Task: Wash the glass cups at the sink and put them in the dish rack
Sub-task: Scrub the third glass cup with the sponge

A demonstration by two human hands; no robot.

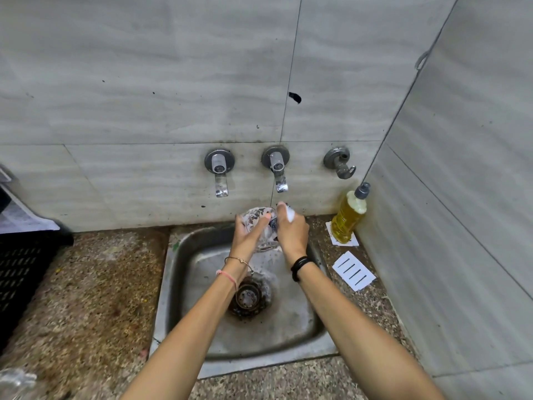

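two hands at work over the sink. far left: black slotted plastic crate (20,272), likely the dish rack, on the speckled brown stone counter (101,298). a clear glass object (16,379) sits at the bottom-left corner, blurred, maybe another cup.

centre: stainless steel sink basin (288,327), wet, strainer in the drain. left hand (245,235) wraps its fingers round a clear glass cup (258,217), held tilted above the basin's back edge, just under the right-hand chrome wall tap (277,168), thin stream running. right hand (291,232) is curled against the cup's right side, something white at the fingertips, foam or pad, cannot tell. nor can i tell whether it truly grips.

right: yellow liquid soap bottle (347,217), white slotted card (353,271).

risk: soapy glass slips from the one sure grip and strikes the steel basin or the spout close above, so a chip or break. the carry to the crate crosses the whole counter with wet fingers, same hazard.
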